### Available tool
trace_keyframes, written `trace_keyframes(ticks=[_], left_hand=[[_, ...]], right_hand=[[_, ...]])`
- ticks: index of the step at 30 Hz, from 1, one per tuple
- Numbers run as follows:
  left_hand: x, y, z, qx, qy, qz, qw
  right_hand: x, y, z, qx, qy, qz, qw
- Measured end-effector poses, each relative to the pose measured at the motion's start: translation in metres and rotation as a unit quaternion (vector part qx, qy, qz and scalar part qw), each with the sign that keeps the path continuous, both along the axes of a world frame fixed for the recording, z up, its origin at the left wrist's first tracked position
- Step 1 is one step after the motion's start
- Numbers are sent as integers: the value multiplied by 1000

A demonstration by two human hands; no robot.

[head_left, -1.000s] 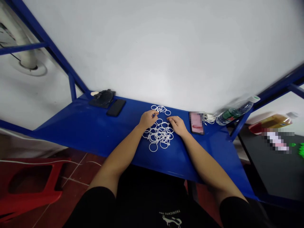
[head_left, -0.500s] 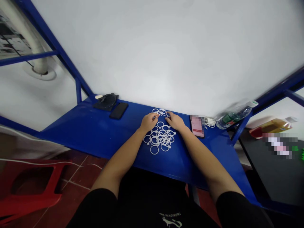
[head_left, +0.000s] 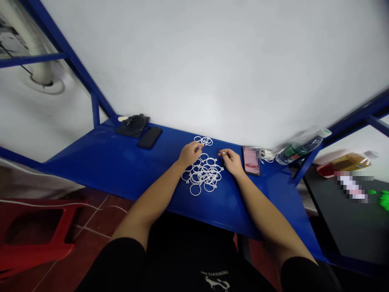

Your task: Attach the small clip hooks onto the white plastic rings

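Note:
White plastic rings with small eyelets, like curtain rings (head_left: 195,189), lie in an overlapping pile on the blue table (head_left: 121,170). Behind them, by the wall, is a smaller group of the same white rings (head_left: 208,140). My left hand (head_left: 190,153) is closed in a pinch between the two groups, with a speck of white at its fingertips. To the right of the pile, my right hand (head_left: 233,162) also pinches, a tiny white bit showing at its thumb and forefinger. What either pinch holds is too small to name.
A dark phone (head_left: 150,137) and a black item (head_left: 133,125) lie at the back left. On the right are a phone with a lit screen (head_left: 251,160), a coiled white cable (head_left: 268,155) and a plastic bottle (head_left: 299,149). A red stool (head_left: 57,235) stands at lower left.
My right hand has moved right, away from the small ring group, and its fingers have come together. My left hand stays near the same place, pinched. The view has shifted slightly.

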State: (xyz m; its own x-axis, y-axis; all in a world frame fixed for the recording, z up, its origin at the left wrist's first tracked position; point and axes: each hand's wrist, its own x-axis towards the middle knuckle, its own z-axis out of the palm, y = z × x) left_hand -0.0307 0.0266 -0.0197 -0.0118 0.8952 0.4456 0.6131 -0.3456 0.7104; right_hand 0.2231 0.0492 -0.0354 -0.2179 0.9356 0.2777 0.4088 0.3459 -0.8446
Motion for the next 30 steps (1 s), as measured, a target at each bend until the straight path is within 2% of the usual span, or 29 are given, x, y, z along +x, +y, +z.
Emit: trace_keyframes(ticks=[6,14,19,26,30], left_hand=[[-1,0,-1,3,1,-16,1000],[1,-2,7,-8,26,-11,1000],[0,-3,9,10,25,-24,999],[1,-12,9,-51,-12,-89,995],[4,-12,9,-17,15,-141,990]], right_hand=[[-4,1,3,-7,22,17,1000],[-4,-2,6,-3,4,20,1000],[-6,-3,9,3,-6,23,1000],[-6,-3,10,10,-23,29,999],[-6,-3,10,15,-28,31,999]])
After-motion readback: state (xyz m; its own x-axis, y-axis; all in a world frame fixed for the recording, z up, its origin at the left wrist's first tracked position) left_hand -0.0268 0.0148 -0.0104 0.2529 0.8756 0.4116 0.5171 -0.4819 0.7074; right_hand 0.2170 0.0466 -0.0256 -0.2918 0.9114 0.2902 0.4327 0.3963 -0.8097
